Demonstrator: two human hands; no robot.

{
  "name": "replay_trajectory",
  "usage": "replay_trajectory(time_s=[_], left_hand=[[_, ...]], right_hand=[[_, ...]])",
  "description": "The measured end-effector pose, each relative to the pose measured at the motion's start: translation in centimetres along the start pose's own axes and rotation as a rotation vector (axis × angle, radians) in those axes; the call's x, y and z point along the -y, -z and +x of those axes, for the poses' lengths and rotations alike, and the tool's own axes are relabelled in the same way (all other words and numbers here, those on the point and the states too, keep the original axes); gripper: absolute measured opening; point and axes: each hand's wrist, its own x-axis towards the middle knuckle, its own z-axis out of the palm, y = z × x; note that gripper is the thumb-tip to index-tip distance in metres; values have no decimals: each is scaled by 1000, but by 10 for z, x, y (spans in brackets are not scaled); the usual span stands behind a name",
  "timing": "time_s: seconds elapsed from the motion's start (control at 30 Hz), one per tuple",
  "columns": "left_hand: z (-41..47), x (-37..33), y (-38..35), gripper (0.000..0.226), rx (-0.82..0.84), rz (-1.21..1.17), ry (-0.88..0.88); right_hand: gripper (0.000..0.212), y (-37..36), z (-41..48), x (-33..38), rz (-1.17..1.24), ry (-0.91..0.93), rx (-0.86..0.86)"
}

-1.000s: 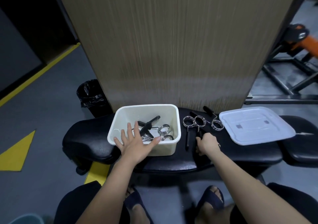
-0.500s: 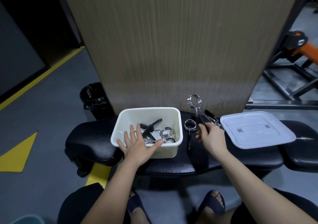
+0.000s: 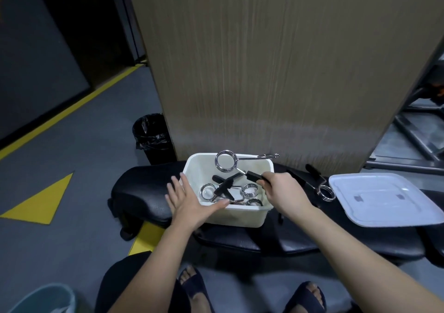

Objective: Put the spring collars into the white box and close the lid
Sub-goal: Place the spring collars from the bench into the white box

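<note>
The white box (image 3: 194, 166) stands open on a black padded bench (image 3: 139, 192), with several chrome spring collars (image 3: 249, 190) with black handles lying inside. My right hand (image 3: 280, 190) grips the black handle of one spring collar (image 3: 225, 160) and holds it above the box, its ring over the far rim. My left hand (image 3: 189, 202) rests flat, fingers spread, on the box's near left corner. Another spring collar (image 3: 324, 191) lies on the bench to the right, beside the white lid (image 3: 384, 198), which lies flat there.
A tall wood-grain panel (image 3: 276, 72) rises just behind the bench. A black bin (image 3: 152, 137) stands on the grey floor at the left, near yellow floor markings (image 3: 40, 202). Metal gym frames (image 3: 413, 142) are at the right. My sandalled feet (image 3: 194, 286) are below the bench.
My right hand lifted a spring collar from the bench and carried it left, over the open box. My left hand stayed on the box's corner. The camera view shifted.
</note>
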Motion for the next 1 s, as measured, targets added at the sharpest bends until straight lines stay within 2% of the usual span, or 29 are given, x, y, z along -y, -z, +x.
replay_trajectory(time_s=[0.27,0.47,0.87,1.0], left_hand=[[11,-3,6,166,178,32,84],[12,2,-2,165,149,47,72],[8,-2,-1,162,133,54,85],[7,-4,2,163,138,53,97]], right_hand=[[23,-46,48,32,2,6,229],[29,-84,51,22,44,-121,343],[30,-86,48,21,26,-298,383],[23,-78,42,25,56,-236,212]])
